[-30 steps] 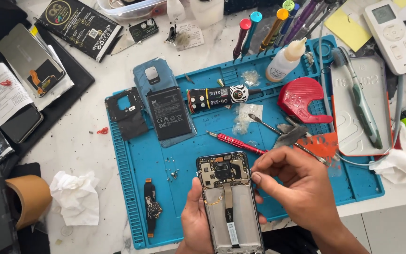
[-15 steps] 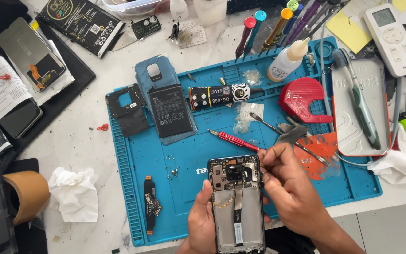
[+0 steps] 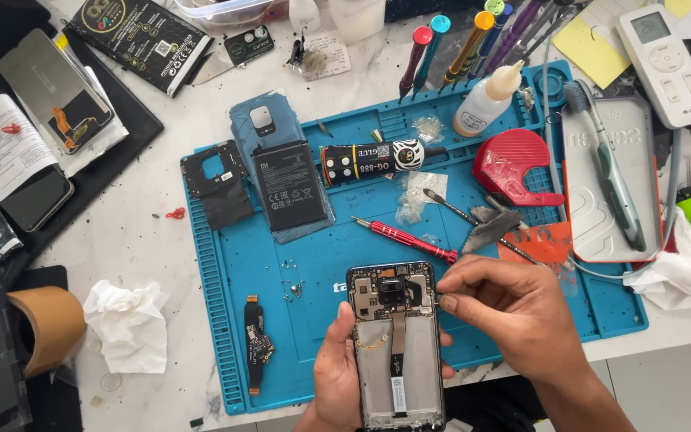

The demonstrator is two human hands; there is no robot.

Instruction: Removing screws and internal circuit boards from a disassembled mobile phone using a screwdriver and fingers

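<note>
Your left hand (image 3: pixel 336 376) wraps the lower left edge of the opened phone (image 3: pixel 396 344), held over the blue mat (image 3: pixel 297 272) on the worktop. Your right hand (image 3: pixel 513 308), fingertips pinched together, touches the phone's upper right corner; anything pinched is too small to see.

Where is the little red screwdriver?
The red screwdriver lies on the blue mat, near its middle, just above the opened phone and the right hand, below the glue tube.
</note>
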